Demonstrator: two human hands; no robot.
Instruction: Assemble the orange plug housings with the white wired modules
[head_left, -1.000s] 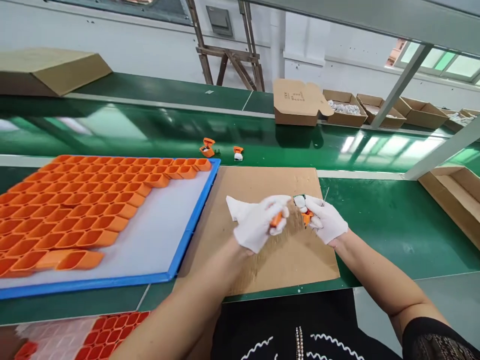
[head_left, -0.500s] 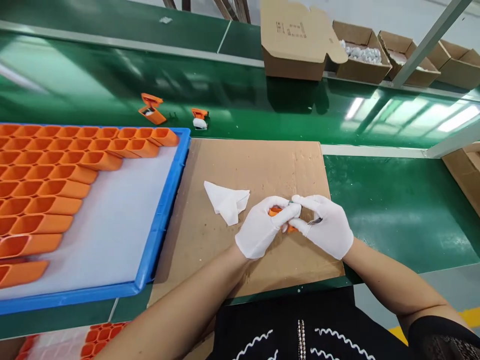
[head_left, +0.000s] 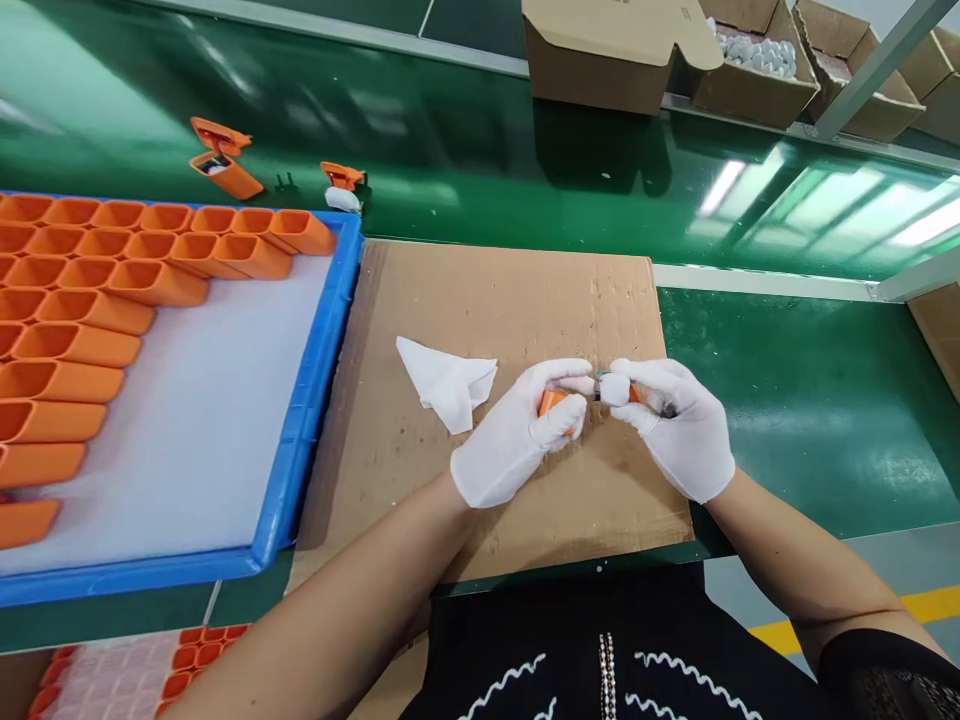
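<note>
Over the right half of the flat brown cardboard sheet [head_left: 487,300], toward its near edge, the white-gloved left hand [head_left: 517,440] curls closed on a small orange plastic part [head_left: 553,400]. The white-gloved right hand [head_left: 679,430] pinches its other end, fingertips touching. A crumpled white cloth [head_left: 446,385] lies just left of them.

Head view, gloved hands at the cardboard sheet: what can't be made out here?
All in the head view:
- small orange plastic part: mostly hidden by the white-gloved left hand and right hand; shape unclear.
- orange plastic housings in the blue plastic tray: cut off by the left edge.
- open cardboard boxes: cut off by the top edge.
</note>
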